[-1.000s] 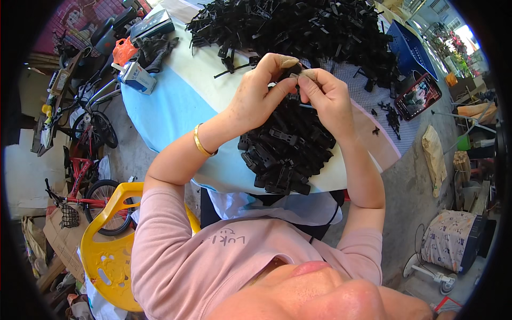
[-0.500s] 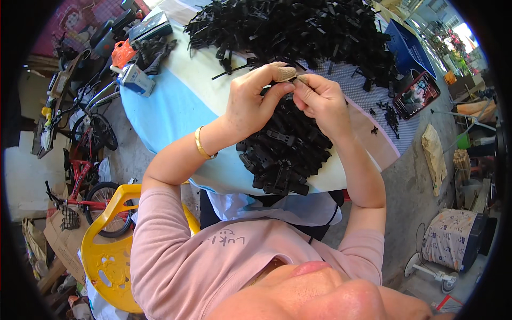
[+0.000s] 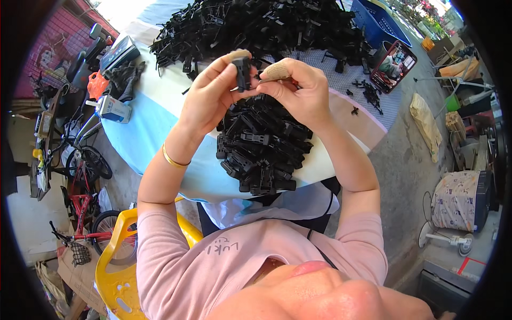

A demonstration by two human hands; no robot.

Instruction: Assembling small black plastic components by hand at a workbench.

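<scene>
head view: small black plastic clip (image 3: 243, 72)

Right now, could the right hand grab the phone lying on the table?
Probably not straight away. The right hand is pinching a small black part together with the left hand, so its grip is busy. The phone lies farther right on the table, past scattered black pieces.
</scene>
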